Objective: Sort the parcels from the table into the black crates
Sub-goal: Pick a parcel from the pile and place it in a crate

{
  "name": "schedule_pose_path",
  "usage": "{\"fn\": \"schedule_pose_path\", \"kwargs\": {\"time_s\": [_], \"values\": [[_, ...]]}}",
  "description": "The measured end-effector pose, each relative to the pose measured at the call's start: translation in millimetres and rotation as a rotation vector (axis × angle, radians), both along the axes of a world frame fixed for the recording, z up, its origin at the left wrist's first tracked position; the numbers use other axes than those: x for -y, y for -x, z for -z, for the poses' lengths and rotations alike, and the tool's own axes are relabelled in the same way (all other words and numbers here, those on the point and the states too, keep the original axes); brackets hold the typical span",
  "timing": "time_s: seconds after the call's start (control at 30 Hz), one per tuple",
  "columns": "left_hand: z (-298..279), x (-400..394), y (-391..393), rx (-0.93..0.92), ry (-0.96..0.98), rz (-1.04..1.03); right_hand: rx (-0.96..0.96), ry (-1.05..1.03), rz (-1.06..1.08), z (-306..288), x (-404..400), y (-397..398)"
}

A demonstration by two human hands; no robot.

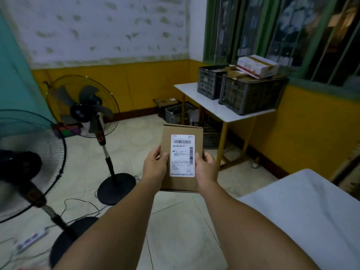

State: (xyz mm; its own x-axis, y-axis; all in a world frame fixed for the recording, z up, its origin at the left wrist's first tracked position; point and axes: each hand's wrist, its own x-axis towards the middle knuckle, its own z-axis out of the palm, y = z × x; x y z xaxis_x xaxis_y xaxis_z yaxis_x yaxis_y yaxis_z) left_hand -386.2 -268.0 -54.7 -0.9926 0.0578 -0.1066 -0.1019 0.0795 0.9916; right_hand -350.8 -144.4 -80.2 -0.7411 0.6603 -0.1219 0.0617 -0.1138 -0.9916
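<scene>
Head cam: both hands, left (155, 164) and right (206, 164), clamp a brown parcel (182, 158) mid-air, label up. Crates (251, 96) on the far table (229, 114) already look pretty full, so I'd guess we're well along.

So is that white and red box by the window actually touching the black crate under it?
Touching. The head view shows the white and red box lying tilted on parcels piled in the nearer black crate, its right end resting on the rim.
</scene>
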Motion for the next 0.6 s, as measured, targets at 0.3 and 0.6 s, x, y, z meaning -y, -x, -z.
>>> {"fn": "schedule_pose_path", "kwargs": {"time_s": [0.3, 0.6], "values": [[32, -26, 194, -0.027, 0.036, -0.067, -0.002, 0.084, -0.028, 27, -25, 195], [-19, -109, 469, -0.127, 0.105, -0.088, -0.073, 0.163, -0.047, -16, -109, 484]]}}
